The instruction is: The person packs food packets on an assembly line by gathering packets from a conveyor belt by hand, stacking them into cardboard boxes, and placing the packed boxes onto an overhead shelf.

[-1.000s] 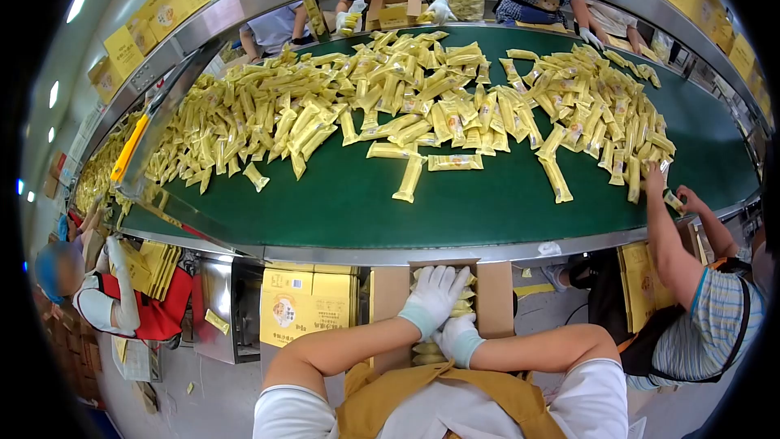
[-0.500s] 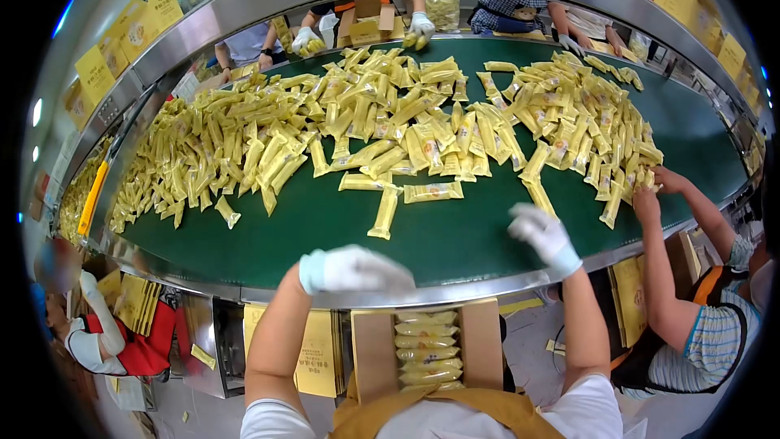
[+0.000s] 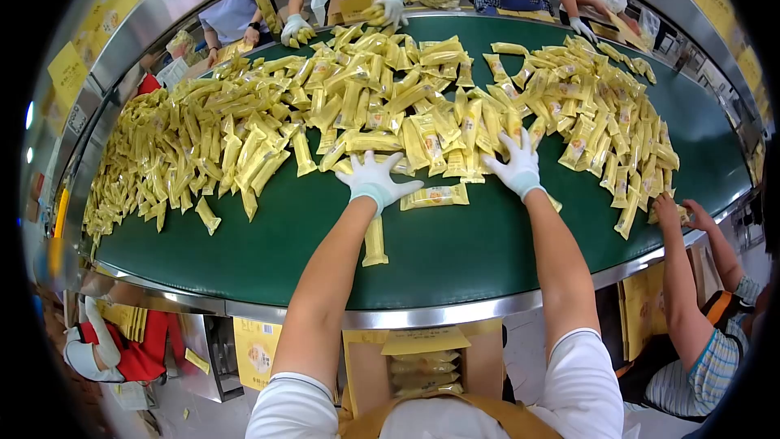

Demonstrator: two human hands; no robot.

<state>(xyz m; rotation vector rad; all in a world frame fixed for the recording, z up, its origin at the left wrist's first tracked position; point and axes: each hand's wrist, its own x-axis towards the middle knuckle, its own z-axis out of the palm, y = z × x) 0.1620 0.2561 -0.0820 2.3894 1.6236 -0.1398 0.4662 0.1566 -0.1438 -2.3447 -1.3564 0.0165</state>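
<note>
Both my hands wear white gloves and reach out over the green conveyor belt (image 3: 268, 256). My left hand (image 3: 375, 180) has its fingers spread at the near edge of the heap of yellow snack packets (image 3: 357, 102). Under its wrist, one loose packet (image 3: 374, 242) points toward me. My right hand (image 3: 517, 167), fingers also spread, meets the heap further right; its fingertips overlap some packets. Between my hands a single packet (image 3: 435, 197) lies crosswise. Close to my body stands an open carton (image 3: 364, 362) holding a stack of packets (image 3: 424, 367), partly covered by a yellow flap (image 3: 426, 340).
A metal rail (image 3: 455, 315) runs along the belt's near side. Across the belt, a co-worker's gloved hands (image 3: 394, 6) hold packets. At right, another person's hands (image 3: 673, 213) handle a packet. Flat yellow cartons (image 3: 258, 349) stand left of my carton.
My hands have moved forward from the belt's near side to the packet heap, with their fingers spreading. The carton's yellow flap now covers part of its packets. The camera view has shifted.
</note>
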